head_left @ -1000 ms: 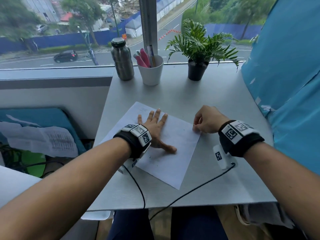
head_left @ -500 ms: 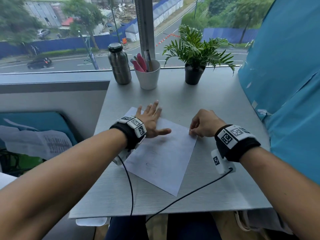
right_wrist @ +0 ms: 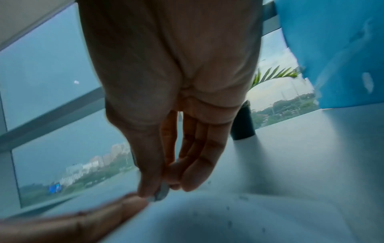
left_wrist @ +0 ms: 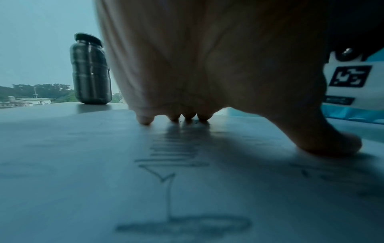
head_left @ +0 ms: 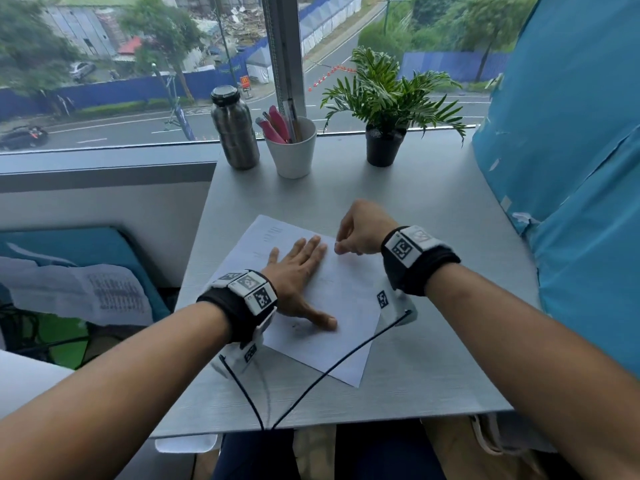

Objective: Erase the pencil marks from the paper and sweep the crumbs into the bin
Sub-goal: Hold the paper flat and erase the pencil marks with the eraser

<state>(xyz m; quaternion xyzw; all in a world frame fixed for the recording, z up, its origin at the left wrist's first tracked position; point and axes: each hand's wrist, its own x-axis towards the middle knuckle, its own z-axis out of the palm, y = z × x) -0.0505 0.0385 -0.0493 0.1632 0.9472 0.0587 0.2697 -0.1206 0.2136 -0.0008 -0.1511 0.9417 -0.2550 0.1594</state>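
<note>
A white sheet of paper (head_left: 332, 296) lies at an angle on the grey table (head_left: 433, 216). Pencil marks (left_wrist: 172, 180) show on it under my left palm. My left hand (head_left: 298, 271) lies flat on the sheet, fingers straight and thumb spread, pressing it down. My right hand (head_left: 360, 230) hovers at the sheet's far right edge, just beyond the left fingertips. It pinches a small pale eraser (right_wrist: 161, 194) between thumb and fingers. Dark crumbs (right_wrist: 234, 212) speckle the paper near it. No bin is in view.
At the back by the window stand a steel bottle (head_left: 234, 128), a white cup of pens (head_left: 291, 147) and a potted plant (head_left: 386, 112). A blue panel (head_left: 571, 168) borders the table's right side. Two wrist cables (head_left: 311, 382) trail over the front edge.
My right hand has moved left from the sheet's right corner to just past my left fingertips. My left hand has shifted right on the paper and still lies flat.
</note>
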